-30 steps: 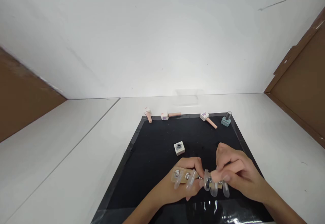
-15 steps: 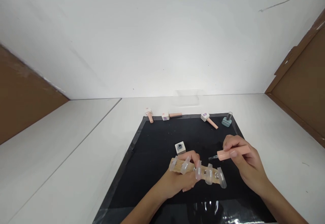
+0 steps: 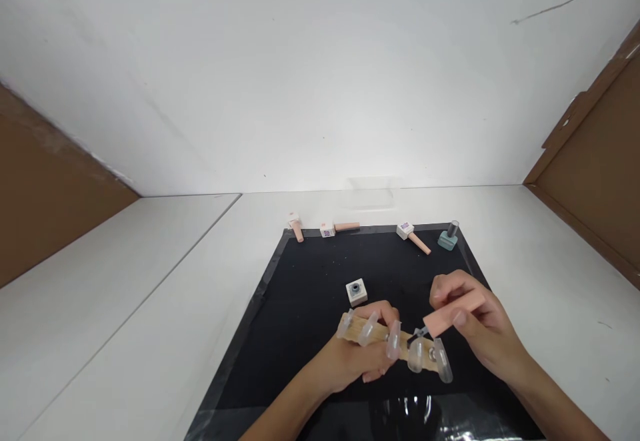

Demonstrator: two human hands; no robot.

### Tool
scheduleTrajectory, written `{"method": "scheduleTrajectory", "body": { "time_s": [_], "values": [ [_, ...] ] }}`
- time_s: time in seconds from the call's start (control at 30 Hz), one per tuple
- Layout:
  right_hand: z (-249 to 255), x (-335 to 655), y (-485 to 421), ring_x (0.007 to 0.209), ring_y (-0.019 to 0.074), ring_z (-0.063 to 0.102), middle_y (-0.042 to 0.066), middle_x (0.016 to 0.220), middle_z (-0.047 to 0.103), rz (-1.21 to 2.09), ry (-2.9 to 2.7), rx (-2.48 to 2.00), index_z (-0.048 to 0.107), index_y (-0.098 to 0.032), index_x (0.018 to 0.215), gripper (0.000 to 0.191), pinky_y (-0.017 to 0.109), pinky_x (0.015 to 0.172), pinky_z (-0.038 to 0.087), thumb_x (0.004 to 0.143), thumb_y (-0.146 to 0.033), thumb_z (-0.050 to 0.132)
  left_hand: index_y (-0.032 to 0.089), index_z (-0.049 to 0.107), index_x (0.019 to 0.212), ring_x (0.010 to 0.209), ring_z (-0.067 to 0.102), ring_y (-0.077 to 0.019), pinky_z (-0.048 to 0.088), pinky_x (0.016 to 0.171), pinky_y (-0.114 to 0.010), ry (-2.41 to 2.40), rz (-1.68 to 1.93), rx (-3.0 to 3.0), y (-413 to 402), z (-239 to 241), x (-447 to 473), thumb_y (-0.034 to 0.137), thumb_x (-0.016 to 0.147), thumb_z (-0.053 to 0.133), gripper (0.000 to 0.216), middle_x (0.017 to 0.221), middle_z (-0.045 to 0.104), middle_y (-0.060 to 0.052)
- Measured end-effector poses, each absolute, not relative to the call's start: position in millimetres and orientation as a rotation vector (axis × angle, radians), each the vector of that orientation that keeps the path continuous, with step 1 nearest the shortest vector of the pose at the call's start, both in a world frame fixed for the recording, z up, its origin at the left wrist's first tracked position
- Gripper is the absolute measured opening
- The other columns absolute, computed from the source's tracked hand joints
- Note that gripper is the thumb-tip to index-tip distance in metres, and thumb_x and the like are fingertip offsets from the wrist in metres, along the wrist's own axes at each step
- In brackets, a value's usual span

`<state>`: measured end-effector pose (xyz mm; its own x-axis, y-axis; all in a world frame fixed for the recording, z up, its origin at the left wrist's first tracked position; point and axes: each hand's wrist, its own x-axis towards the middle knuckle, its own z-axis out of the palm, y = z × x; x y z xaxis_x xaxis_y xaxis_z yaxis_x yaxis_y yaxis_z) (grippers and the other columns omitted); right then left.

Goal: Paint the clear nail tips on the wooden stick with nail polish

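Observation:
My left hand point(image 3: 353, 357) grips a wooden strip point(image 3: 379, 332) that carries several clear false nails in a row. Between the thumb and fingers of my right hand point(image 3: 483, 324) is a nail polish brush point(image 3: 453, 314) with a peach cap handle. Its dark bristle tip is at the strip, by the upper end of the second false nail point(image 3: 415, 355) from the right; whether it touches cannot be made out. Just beyond my left hand stands an uncapped white nail polish bottle point(image 3: 357, 292), its round neck facing up.
Along the far edge of the black mat point(image 3: 280, 334) lie peach-capped polish bottles point(image 3: 405, 229) on their sides. A teal bottle point(image 3: 447, 241) with a grey cap stands at the far right corner. White walls and brown side panels point(image 3: 595, 154) enclose the table.
My right hand has brought the brush leftward and down, from beside the strip onto its right part. The strip has shifted slightly right and tilted a little.

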<state>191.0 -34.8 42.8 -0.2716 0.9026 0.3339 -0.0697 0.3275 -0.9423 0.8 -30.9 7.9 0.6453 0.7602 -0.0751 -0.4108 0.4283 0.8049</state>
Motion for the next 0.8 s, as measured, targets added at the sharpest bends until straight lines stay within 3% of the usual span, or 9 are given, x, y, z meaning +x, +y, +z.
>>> {"method": "scheduleTrajectory", "body": {
  "time_s": [0.2, 0.5, 0.8],
  "values": [
    [50.7, 188.3, -35.4, 0.061, 0.0148, 0.049, 0.001, 0.071, 0.052, 1.176, -1.668, -0.684, 0.059, -0.022, 0.081, 0.023, 0.026, 0.053, 0.04, 0.088, -0.044, 0.057, 0.014, 0.051, 0.065, 0.036, 0.039, 0.0004, 0.027, 0.028, -0.009, 0.396, 0.758, 0.809, -27.8, 3.3, 4.1, 0.021, 0.065, 0.078, 0.029, 0.059, 0.049, 0.006],
    [53.1, 191.0, -34.9, 0.063, 0.0147, 0.05, 0.0, 0.069, 0.054, 0.968, -1.755, -0.761, 0.059, -0.023, 0.081, 0.012, 0.026, 0.055, 0.041, 0.089, -0.032, 0.059, 0.014, 0.049, 0.064, 0.037, 0.039, 0.0014, 0.028, 0.029, -0.008, 0.34, 0.75, 0.789, -26.9, 2.1, 6.0, 0.017, 0.066, 0.077, 0.028, 0.062, 0.049, 0.006],
    [49.2, 192.0, -35.4, 0.056, 0.0141, 0.043, -0.003, 0.059, 0.044, 1.289, -1.512, -0.541, 0.064, -0.027, 0.088, 0.017, 0.024, 0.048, 0.034, 0.086, -0.043, 0.06, 0.014, 0.049, 0.065, 0.036, 0.038, 0.0012, 0.027, 0.029, -0.009, 0.382, 0.734, 0.782, -27.0, 4.5, 6.2, 0.024, 0.065, 0.079, 0.031, 0.059, 0.048, 0.007]
  ]
}}
